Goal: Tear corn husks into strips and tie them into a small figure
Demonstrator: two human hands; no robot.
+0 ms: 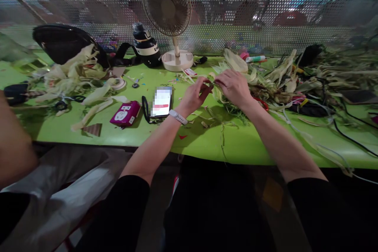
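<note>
Green table, husks beside right hand

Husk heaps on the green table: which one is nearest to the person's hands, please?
The heap on the person's right, close beside the right hand. The other heap lies farther left, in front of the black bag.

Just behind the left hand, there's a pale wristband, slim and smooth: a rounded capsule at one side, a row of small dark holes punched along the strap! Follow that arm back, bare forearm all the way, and here's the left sleeve, black, short, plain. Over to the right hand, bare wrist, bare forearm, then a matching black right sleeve. Between and below both, more black clothing, its folds lost in shadow.
</note>
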